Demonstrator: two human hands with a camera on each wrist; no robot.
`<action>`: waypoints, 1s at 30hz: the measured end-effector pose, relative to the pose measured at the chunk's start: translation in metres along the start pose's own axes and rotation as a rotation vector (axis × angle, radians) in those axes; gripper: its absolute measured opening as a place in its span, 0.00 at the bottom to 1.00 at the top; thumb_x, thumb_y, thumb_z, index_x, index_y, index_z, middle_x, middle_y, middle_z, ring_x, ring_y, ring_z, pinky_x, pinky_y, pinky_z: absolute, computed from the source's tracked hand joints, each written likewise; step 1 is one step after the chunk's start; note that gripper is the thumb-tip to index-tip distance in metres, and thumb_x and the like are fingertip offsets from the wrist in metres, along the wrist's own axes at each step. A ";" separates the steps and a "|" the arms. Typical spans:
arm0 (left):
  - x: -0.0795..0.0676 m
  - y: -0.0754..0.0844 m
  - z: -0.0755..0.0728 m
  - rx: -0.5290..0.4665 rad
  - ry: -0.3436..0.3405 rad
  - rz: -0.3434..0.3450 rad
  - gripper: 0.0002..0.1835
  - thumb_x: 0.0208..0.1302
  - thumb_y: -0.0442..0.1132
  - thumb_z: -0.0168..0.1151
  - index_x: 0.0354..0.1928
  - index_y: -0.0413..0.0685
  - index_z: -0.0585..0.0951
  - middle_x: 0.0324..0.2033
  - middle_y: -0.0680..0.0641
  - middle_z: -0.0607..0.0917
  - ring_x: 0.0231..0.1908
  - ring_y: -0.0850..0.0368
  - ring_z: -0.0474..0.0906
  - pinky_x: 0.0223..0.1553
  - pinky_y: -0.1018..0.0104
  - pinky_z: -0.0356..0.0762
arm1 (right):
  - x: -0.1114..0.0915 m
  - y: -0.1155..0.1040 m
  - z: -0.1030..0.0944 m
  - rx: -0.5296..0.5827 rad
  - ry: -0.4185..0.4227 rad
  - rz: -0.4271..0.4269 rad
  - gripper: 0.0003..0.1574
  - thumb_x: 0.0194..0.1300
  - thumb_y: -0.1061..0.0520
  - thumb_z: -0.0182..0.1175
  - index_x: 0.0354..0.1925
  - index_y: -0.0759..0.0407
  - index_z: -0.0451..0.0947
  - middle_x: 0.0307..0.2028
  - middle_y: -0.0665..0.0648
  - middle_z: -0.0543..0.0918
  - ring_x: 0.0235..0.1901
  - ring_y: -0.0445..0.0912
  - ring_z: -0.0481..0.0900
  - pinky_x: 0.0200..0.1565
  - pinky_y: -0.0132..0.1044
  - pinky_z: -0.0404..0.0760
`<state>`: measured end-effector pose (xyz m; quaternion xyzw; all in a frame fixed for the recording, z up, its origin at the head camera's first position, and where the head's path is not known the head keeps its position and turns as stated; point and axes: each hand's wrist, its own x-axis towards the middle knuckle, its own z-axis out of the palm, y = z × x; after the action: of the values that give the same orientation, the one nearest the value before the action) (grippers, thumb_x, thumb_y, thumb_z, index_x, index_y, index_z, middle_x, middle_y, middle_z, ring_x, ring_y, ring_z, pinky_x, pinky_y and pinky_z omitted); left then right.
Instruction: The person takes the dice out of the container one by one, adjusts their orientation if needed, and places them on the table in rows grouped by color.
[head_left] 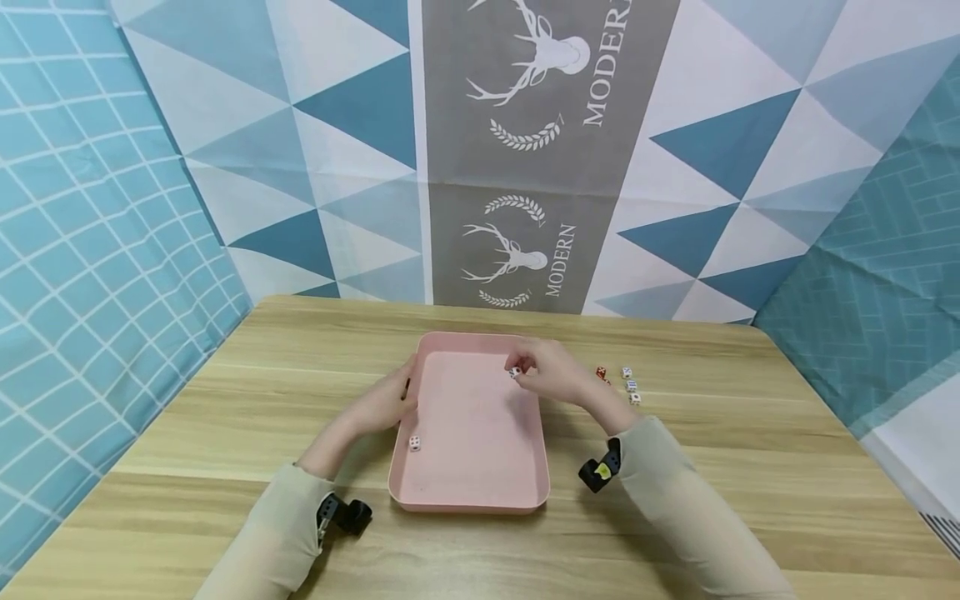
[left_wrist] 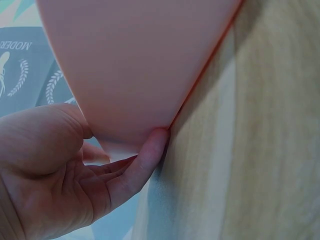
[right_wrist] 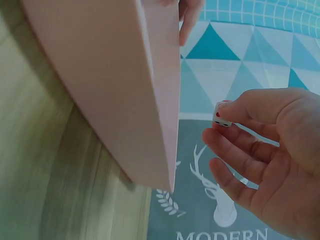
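Observation:
A shallow pink tray [head_left: 480,425] sits on the table in front of me. My left hand [head_left: 381,405] grips its left side; in the left wrist view the thumb is at the rim and a fingertip [left_wrist: 159,136] reaches the wall's lower edge. Between thumb and fingers, my right hand [head_left: 558,372] pinches a white die [right_wrist: 221,115] with red and dark pips. That hand is raised over the tray's right side near the far corner. Another white die [head_left: 415,443] lies inside the tray by its left wall.
To the right of the tray, several dice rest on the wooden table [head_left: 712,467]: red ones [head_left: 601,372], partly hidden by my right forearm, and a short row of white ones [head_left: 632,386]. A patterned cloth backdrop [head_left: 360,167] rises behind the table's far edge.

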<state>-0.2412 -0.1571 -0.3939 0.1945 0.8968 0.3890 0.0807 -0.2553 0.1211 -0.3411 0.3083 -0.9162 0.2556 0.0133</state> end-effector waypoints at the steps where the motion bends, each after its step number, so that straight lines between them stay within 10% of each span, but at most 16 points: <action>1: 0.000 0.000 0.000 0.004 -0.001 0.001 0.38 0.60 0.27 0.45 0.68 0.32 0.39 0.55 0.28 0.69 0.16 0.59 0.71 0.17 0.64 0.73 | -0.003 0.002 -0.001 0.004 -0.001 0.006 0.10 0.53 0.63 0.56 0.36 0.59 0.79 0.32 0.50 0.79 0.33 0.41 0.75 0.36 0.33 0.75; 30: 0.002 -0.002 -0.001 -0.023 -0.016 0.003 0.38 0.59 0.26 0.44 0.68 0.32 0.38 0.56 0.29 0.68 0.16 0.59 0.70 0.17 0.65 0.73 | -0.073 0.057 -0.031 0.049 0.193 0.180 0.10 0.57 0.63 0.59 0.40 0.65 0.78 0.35 0.58 0.81 0.38 0.51 0.78 0.44 0.52 0.75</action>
<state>-0.2437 -0.1578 -0.3947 0.1981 0.8913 0.3978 0.0896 -0.2330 0.2152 -0.3536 0.1991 -0.9282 0.3063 0.0707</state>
